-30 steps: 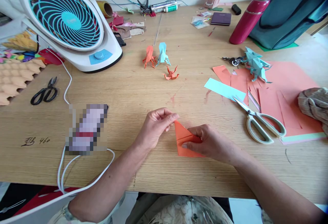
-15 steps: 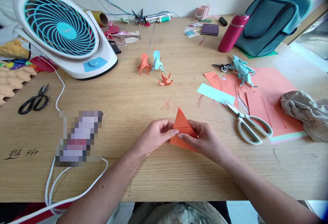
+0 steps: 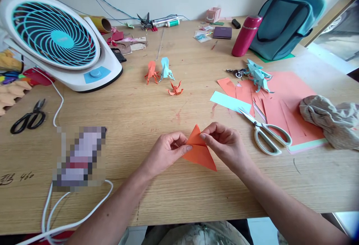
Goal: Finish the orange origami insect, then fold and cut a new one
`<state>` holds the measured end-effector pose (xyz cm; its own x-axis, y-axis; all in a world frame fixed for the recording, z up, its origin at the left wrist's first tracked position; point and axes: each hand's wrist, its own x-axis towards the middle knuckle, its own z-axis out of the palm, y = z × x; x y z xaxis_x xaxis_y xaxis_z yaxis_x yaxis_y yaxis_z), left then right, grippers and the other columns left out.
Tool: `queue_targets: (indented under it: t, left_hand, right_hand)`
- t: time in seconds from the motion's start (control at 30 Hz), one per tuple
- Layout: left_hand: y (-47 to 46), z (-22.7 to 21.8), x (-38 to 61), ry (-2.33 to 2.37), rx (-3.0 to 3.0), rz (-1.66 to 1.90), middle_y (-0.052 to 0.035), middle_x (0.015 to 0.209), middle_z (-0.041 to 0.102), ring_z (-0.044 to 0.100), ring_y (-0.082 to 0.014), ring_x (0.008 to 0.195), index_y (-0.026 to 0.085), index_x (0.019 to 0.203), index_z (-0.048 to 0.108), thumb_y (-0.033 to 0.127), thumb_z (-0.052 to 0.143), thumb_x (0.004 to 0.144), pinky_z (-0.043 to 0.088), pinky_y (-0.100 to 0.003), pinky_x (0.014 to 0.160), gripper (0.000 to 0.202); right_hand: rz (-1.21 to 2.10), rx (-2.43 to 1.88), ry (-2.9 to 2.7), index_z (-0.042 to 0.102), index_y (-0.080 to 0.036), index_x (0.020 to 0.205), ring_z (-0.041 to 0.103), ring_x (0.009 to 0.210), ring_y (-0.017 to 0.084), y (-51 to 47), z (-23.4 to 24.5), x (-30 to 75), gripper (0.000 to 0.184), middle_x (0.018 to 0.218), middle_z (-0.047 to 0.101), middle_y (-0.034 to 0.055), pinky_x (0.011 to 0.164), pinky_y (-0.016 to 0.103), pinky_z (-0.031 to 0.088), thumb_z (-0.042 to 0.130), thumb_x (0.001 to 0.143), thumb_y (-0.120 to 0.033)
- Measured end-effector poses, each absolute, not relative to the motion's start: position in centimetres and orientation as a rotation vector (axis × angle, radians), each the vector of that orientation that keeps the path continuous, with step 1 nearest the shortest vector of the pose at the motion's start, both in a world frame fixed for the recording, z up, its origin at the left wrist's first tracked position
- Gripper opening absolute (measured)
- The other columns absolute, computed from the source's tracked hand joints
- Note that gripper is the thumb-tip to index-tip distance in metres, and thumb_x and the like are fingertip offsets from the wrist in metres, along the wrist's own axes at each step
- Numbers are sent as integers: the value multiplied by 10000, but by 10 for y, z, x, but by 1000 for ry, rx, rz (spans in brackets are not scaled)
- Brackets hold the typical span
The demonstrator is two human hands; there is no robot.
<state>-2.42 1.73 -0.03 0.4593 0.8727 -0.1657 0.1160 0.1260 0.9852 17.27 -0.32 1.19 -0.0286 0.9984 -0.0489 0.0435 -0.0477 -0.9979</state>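
Between my hands is a folded piece of orange origami paper [image 3: 199,156], triangular, with a crease running across it below the tip. My left hand [image 3: 168,149] pinches its left edge, thumb on top at the crease. Thumb and forefinger of my right hand [image 3: 224,142] pinch the right side of the upper part, near the tip. Beyond them on the table stand an orange origami figure [image 3: 152,71], a light blue origami figure [image 3: 166,68] and a small orange folded piece [image 3: 175,88] with curled points.
White-handled scissors [image 3: 266,133] lie right, by orange paper sheets [image 3: 294,114], a light blue strip [image 3: 230,102] and a blue origami figure [image 3: 259,76]. At left are a fan [image 3: 103,64], black scissors [image 3: 29,117] and a blurred phone [image 3: 81,157]. A pink bottle [image 3: 246,36] stands at back right.
My right hand has shifted its pinch up the paper's right side toward the tip. More of the lower right corner now shows. The whole view has shifted slightly.
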Motion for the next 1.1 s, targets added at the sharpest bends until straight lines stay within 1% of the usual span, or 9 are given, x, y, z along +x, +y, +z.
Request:
queue_targets:
  t: [0.17,0.3,0.4,0.53,0.63,0.73,0.9,1.0,1.1]
  left_hand:
    - [17,2,-25,975,1299,687,44,694,571,498,-81,624,155,739,603,305,720,819,389,-204,598,207]
    - [17,4,-24,1000,1260,717,40,705,587,506,-82,634,150,755,619,316,734,807,400,-206,611,208]
    - [18,4,-24,1005,1214,768,33,722,611,522,-86,650,148,783,638,356,768,783,420,-211,635,246]
    - [19,4,-24,1019,1169,802,15,766,637,549,-95,677,149,828,664,414,784,767,453,-217,650,298]
    - [19,4,-24,1039,1184,757,10,728,616,561,-103,668,146,781,659,437,744,796,469,-219,627,304]
    - [20,4,-24,1059,1198,758,14,680,594,557,-103,650,150,753,648,424,710,815,465,-210,601,288]
    - [20,3,-26,1045,1218,748,33,632,546,504,-85,602,164,659,565,360,676,815,442,-191,567,274]
    - [20,4,-27,1032,1193,742,41,623,517,480,-79,584,170,645,521,351,665,807,429,-187,551,282]
    - [19,3,-27,1029,1191,743,39,636,516,476,-84,591,175,671,519,374,638,836,420,-189,542,285]
  right_hand:
    - [1149,-1297,-1183,586,-198,698,448,581,117,2,16,181,385,616,528,-20,549,257,374,719,811,-542]
    - [1241,-1282,-1333,603,-185,757,515,677,129,3,17,183,415,745,602,16,638,265,415,599,904,-573]
    - [1444,-1279,-1494,612,-176,816,447,624,110,1,13,180,409,718,559,-10,547,243,338,659,862,-580]
    - [1507,-1318,-1437,546,-181,686,341,538,87,1,3,176,499,601,452,-43,483,243,228,703,784,-644]
    - [1522,-1296,-1257,542,-195,693,409,559,105,3,1,176,524,628,502,-27,508,248,283,730,724,-683]
    - [1558,-1278,-1229,563,-205,703,455,594,130,4,0,177,515,644,536,-12,537,260,322,719,730,-695]
    - [1630,-1245,-1211,578,-194,705,411,577,106,3,0,177,490,656,527,-21,544,254,292,656,821,-663]
    - [1652,-1250,-1177,527,-192,659,363,554,92,3,0,176,510,623,468,-38,529,248,262,663,817,-657]
    - [1687,-1234,-1147,518,-190,655,385,567,95,4,0,176,511,634,471,-34,545,244,293,672,810,-651]
